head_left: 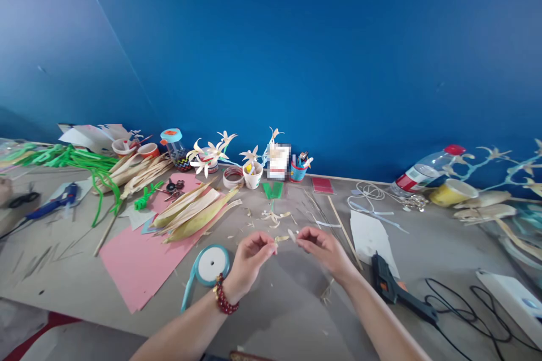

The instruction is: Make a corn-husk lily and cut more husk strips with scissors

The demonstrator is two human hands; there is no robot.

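Observation:
My right hand (pixel 324 251) pinches a small pale petal-shaped piece (pixel 292 235) between thumb and fingertips. Close by on the left, my left hand (pixel 253 262) is closed in a pinch around a tiny thing, mostly hidden by the fingertips. The two hands are apart, above the middle of the table. Just beyond them lie a pale husk flower (pixel 273 216) and scattered husk scraps. A roll of teal ribbon (pixel 213 264) rests beside my left wrist, which wears a red bead bracelet (pixel 225 296). A black glue gun (pixel 392 287) lies right of my right forearm.
Corn husks (pixel 197 211) lie over pink paper (pixel 141 265) on the left, near green pipe cleaners (pixel 104 172) and a blue glue gun (pixel 57 203). Cups with husk flowers stand along the blue wall. On the right are a plastic bottle (pixel 423 172), a yellow cup (pixel 452 192) and black cables.

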